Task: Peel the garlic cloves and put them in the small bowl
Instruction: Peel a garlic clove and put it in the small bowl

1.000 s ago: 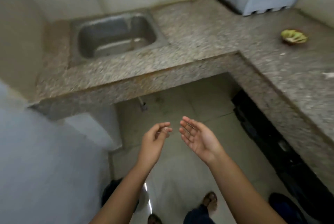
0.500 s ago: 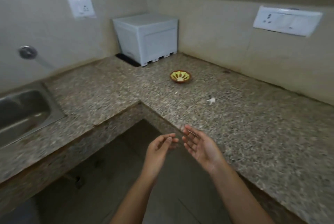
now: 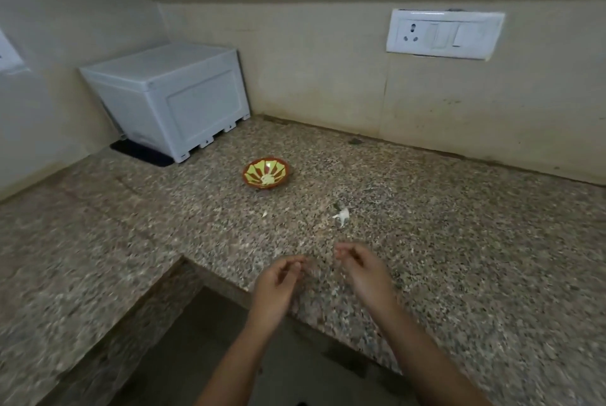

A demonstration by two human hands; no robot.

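Granite counter [image 3: 459, 258] filled the corner. A garlic piece [image 3: 341, 215] lay just ahead of the right hand [image 3: 364, 271], nearer than the left hand [image 3: 278, 284]. Both hung loosely curled, apparently empty. The small bowl [image 3: 282, 169] sat farther back-left.

A home kitchen: speckled granite counter [image 3: 426, 241], tiled wall, switchboard [image 3: 444, 34]

Left hand [image 3: 277, 287]: we see it bare, slim-fingered.
Right hand [image 3: 365, 274]: bare as well, its fingers blurred.
Left forearm [image 3: 236, 363]: bare as far as we see.
Right forearm [image 3: 423, 346]: bare, slender.
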